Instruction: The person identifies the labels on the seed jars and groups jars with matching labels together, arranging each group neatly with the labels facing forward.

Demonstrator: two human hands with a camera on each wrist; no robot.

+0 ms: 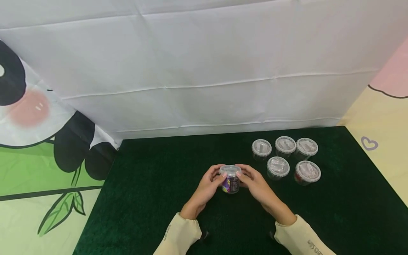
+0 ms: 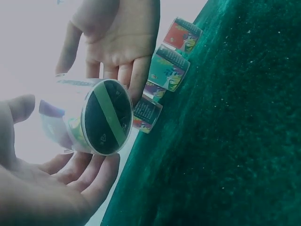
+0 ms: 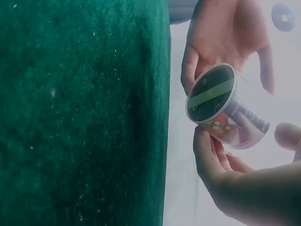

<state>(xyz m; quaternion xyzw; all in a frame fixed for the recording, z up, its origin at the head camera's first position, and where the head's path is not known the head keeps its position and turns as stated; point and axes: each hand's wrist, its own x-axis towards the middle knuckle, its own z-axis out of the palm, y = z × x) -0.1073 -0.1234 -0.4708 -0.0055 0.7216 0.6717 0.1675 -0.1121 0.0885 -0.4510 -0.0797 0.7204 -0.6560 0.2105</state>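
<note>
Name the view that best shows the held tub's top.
The head view: the tub shows its clear top almost whole from above. Both wrist views look from below, showing the dark, green-striped base while the top is turned away.

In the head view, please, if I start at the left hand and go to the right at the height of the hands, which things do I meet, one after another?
Left hand → held jar → right hand → front-left jar of the group → front-right jar of the group.
</note>
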